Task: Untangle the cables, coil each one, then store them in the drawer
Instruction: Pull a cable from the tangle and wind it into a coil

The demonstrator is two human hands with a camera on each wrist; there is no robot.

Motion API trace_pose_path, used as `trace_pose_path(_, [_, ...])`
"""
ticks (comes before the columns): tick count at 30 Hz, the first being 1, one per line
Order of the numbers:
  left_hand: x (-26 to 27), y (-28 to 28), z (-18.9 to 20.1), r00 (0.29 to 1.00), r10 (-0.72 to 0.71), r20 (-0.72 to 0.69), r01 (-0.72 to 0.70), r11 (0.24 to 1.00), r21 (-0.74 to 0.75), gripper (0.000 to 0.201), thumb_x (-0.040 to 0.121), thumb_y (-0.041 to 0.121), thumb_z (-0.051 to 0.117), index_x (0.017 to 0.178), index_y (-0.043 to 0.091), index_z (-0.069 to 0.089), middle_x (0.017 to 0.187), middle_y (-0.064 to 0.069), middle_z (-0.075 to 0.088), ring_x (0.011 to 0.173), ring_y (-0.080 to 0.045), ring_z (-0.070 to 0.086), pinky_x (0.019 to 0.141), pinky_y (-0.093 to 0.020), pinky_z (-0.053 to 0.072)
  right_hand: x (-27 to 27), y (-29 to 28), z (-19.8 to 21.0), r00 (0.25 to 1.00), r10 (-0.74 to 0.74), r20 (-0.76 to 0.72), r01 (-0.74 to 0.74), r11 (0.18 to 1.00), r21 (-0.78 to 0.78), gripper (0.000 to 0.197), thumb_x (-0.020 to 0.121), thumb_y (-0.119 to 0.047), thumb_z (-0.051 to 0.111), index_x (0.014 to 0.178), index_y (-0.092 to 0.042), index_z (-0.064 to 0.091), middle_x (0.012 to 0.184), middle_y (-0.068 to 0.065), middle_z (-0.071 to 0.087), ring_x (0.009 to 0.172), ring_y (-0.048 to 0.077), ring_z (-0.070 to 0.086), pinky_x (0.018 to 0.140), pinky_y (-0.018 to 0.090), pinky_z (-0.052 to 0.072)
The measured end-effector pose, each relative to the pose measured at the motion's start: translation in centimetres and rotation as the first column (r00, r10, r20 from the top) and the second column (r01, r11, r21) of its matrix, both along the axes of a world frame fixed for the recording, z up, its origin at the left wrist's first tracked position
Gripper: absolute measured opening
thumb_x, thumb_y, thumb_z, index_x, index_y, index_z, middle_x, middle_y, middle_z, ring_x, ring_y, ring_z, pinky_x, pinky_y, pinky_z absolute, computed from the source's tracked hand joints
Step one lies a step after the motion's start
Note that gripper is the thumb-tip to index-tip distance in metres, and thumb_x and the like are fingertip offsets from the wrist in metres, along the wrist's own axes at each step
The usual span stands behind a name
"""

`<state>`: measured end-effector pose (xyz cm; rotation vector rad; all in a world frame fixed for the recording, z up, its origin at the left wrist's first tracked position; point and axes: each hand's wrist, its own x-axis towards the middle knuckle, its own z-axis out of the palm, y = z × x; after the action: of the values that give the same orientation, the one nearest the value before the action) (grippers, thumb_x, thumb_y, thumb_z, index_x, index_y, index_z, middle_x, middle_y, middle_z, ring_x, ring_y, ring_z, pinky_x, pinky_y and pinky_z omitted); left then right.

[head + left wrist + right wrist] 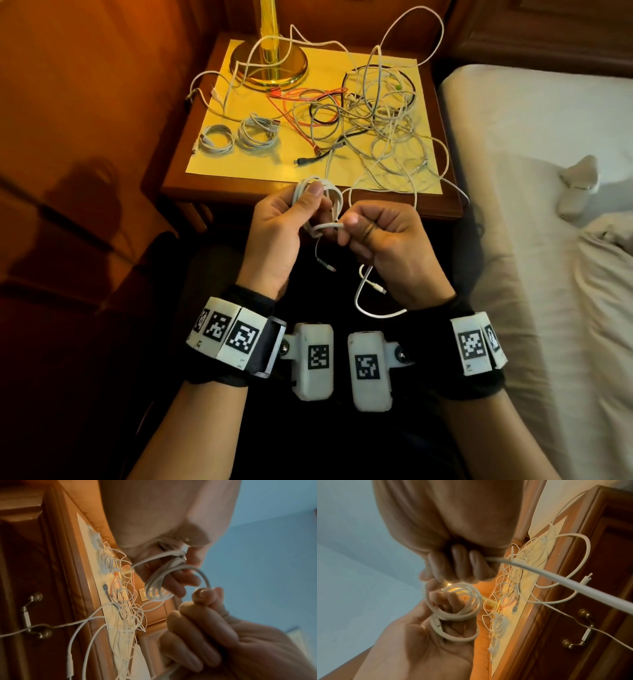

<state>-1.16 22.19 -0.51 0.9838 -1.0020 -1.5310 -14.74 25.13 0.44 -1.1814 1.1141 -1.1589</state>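
Note:
In the head view my left hand (pixel 301 209) grips a small white cable coil (pixel 334 198) in front of the nightstand, thumb pressed on its top. My right hand (pixel 359 228) pinches the same cable's tail (pixel 327 226) and holds it across the coil's waist. The rest of that tail hangs below my right palm with its plug (pixel 380 290) free. The left wrist view shows the coil (pixel 159 586) looped round my left fingers. In the right wrist view the coil (pixel 453 613) lies below my curled right fingers (pixel 458 563). A tangle of white, orange and black cables (pixel 376 120) covers the nightstand.
Two coiled white cables (pixel 215 140) (pixel 257 133) lie on the yellow mat (pixel 239 164) at the left. A brass lamp base (pixel 270 65) stands at the back. The bed (pixel 548 154) is on the right. The drawer's handle (pixel 585 635) sits on the nightstand's front.

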Motion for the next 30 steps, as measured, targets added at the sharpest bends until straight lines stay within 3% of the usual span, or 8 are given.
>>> trace_pose_path(4, [0.0, 0.2, 0.2, 0.991, -0.133, -0.01, 0.133, 0.991, 0.029, 0.032, 0.097, 0.017, 0.046, 0.072, 0.003, 0.062, 0.048, -0.006, 0.051, 0.042, -0.02, 0.048, 0.046, -0.022, 0.044, 0.5, -0.2, 0.6, 0.982, -0.163, 0.093, 0.165, 0.986, -0.019, 0.028, 0.097, 0.006, 0.041, 0.073, -0.002, 0.051, 0.04, -0.006, 0.052, 0.034, 0.002, 0.048, 0.042, 0.013, 0.038])
trace_pose_path(8, [-0.5, 0.4, 0.1, 0.985, -0.169, -0.046, 0.173, 0.98, 0.102, 0.037, 0.097, 0.021, 0.044, 0.07, -0.001, 0.056, 0.042, -0.002, 0.04, 0.037, -0.018, 0.041, 0.042, -0.022, 0.038, 0.9, -0.8, -0.6, 0.959, -0.268, 0.094, 0.271, 0.962, -0.021, 0.026, 0.097, -0.002, 0.049, 0.072, 0.002, 0.051, 0.052, 0.005, 0.057, 0.041, 0.031, 0.057, 0.041, 0.032, 0.048])
trace_pose_path(11, [-0.2, 0.1, 0.0, 0.984, -0.172, -0.049, 0.177, 0.974, 0.144, 0.039, 0.1, 0.02, 0.042, 0.069, 0.0, 0.055, 0.041, 0.0, 0.036, 0.037, -0.015, 0.036, 0.041, -0.021, 0.037, 0.9, -0.9, -1.4, 0.917, -0.394, -0.066, 0.385, 0.916, -0.115, 0.022, 0.09, -0.016, 0.063, 0.071, -0.007, 0.058, 0.062, 0.019, 0.057, 0.053, 0.027, 0.055, 0.049, 0.044, 0.048])
trace_pose_path(14, [0.1, 0.1, -0.3, 0.983, -0.173, -0.064, 0.181, 0.968, 0.175, 0.038, 0.099, 0.023, 0.042, 0.068, 0.006, 0.052, 0.04, 0.004, 0.033, 0.035, -0.012, 0.033, 0.046, -0.019, 0.041, 0.9, -1.1, -1.9, 0.878, -0.467, -0.109, 0.439, 0.873, -0.211, 0.023, 0.081, -0.022, 0.073, 0.07, -0.018, 0.054, 0.057, 0.015, 0.046, 0.054, 0.02, 0.038, 0.049, 0.041, 0.036])
trace_pose_path(16, [0.5, -0.1, -0.4, 0.981, -0.145, -0.131, 0.169, 0.967, 0.189, 0.035, 0.096, 0.028, 0.046, 0.067, 0.009, 0.051, 0.04, 0.007, 0.032, 0.035, -0.009, 0.032, 0.051, -0.02, 0.043, 0.8, -1.1, -2.2, 0.905, -0.421, -0.066, 0.402, 0.894, -0.197, 0.024, 0.08, -0.027, 0.073, 0.07, -0.018, 0.054, 0.057, 0.023, 0.046, 0.054, 0.02, 0.038, 0.049, 0.038, 0.034])
trace_pose_path(21, [2.8, -1.3, -0.1, 0.955, 0.038, -0.293, 0.015, 0.984, 0.179, 0.028, 0.089, 0.025, 0.051, 0.062, 0.017, 0.05, 0.043, 0.01, 0.031, 0.038, -0.007, 0.026, 0.057, -0.023, 0.035, -0.6, 0.0, -3.1, 0.952, -0.297, -0.071, 0.291, 0.953, -0.08, 0.016, 0.086, -0.014, 0.067, 0.072, -0.016, 0.059, 0.052, -0.014, 0.045, 0.048, 0.001, 0.034, 0.047, 0.015, 0.029])
trace_pose_path(26, [4.0, -1.2, 0.7, 0.893, 0.203, -0.402, -0.133, 0.972, 0.194, 0.038, 0.088, 0.017, 0.046, 0.05, 0.017, 0.052, 0.045, 0.007, 0.028, 0.036, -0.009, 0.025, 0.055, -0.024, 0.04, -1.5, 0.1, -3.0, 0.931, -0.296, -0.213, 0.273, 0.953, -0.13, 0.014, 0.088, -0.007, 0.067, 0.076, -0.014, 0.065, 0.063, 0.0, 0.053, 0.056, 0.007, 0.043, 0.054, 0.017, 0.036])
trace_pose_path(30, [4.4, -1.5, 0.8, 0.81, 0.278, -0.517, -0.186, 0.957, 0.222, 0.027, 0.089, 0.018, 0.045, 0.062, 0.013, 0.049, 0.048, 0.007, 0.028, 0.04, -0.009, 0.027, 0.059, -0.023, 0.041, -2.1, -0.3, -3.1, 0.898, -0.339, -0.28, 0.306, 0.939, -0.155, 0.012, 0.087, -0.009, 0.068, 0.077, -0.014, 0.066, 0.066, 0.005, 0.056, 0.06, 0.012, 0.045, 0.057, 0.023, 0.038])
